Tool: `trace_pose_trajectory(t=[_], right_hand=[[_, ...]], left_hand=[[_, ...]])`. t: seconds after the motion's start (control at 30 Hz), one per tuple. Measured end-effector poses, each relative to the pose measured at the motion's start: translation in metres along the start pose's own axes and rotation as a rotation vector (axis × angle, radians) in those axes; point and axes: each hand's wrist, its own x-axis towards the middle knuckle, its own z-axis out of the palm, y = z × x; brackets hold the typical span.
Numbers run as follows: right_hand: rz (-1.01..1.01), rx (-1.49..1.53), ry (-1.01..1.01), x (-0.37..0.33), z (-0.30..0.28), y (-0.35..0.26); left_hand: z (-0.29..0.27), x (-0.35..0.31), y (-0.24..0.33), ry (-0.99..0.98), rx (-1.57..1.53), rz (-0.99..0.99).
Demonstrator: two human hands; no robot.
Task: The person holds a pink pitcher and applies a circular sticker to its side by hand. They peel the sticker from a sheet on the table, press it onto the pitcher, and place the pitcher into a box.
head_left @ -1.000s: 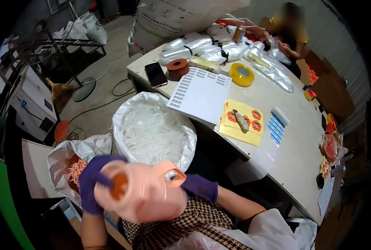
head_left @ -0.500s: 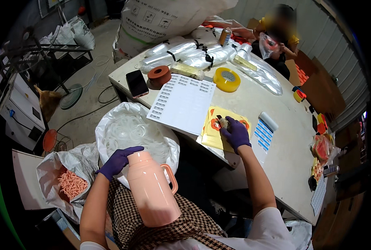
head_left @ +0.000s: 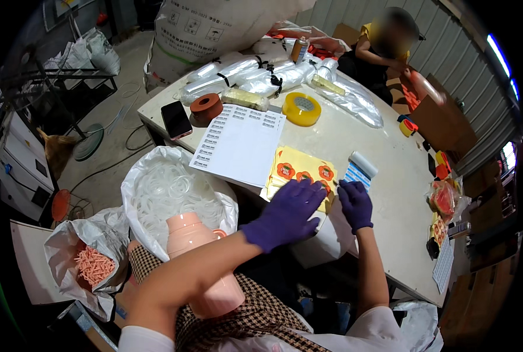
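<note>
My left hand [head_left: 289, 212], in a purple glove, lies with fingers stretched over the lower part of a yellow sheet of red flower-shaped stickers [head_left: 305, 158]. At the sheet's right edge, my right hand [head_left: 355, 205], gloved alike, has its fingers pinched together. What they hold is too small to make out. A glossy pink vacuum jug [head_left: 217, 296] leans on my lap over a checked apron [head_left: 258, 299]. My left forearm crosses in front of it and hides its middle and most of its handle. Beyond my right hand lies a partly rolled blue-and-white label sheet [head_left: 361, 167].
White printed sheets [head_left: 238, 146], a phone [head_left: 176, 120], brown tape [head_left: 206, 108] and yellow tape [head_left: 302, 109] lie on the table. Bundled clear bags [head_left: 244, 77] are behind. Left stand sacks of clear rings [head_left: 170, 190] and pink pieces [head_left: 94, 267]. Another person [head_left: 384, 53] sits far right.
My left hand has let go of the jug and come across onto the sticker sheet. My right hand has shifted right to the sheet's edge. The view has turned slightly.
</note>
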Motion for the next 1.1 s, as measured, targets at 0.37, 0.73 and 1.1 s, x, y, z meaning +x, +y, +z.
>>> trace_pose_trajectory(t=[0.37,0.73,1.1], right_hand=[[-0.001,-0.289,-0.154,0.017,0.024,0.009],[0.1,-0.235,-0.276,0.021,0.023,0.003],[0.646,0.75,-0.219,0.071,0.01,0.048]], left_hand=[[0.089,-0.007,-0.035,-0.14,0.121,-0.073],[0.089,-0.007,-0.034,-0.093,0.065,-0.064],[0.092,-0.008,-0.035,-0.076,0.076,-0.056]])
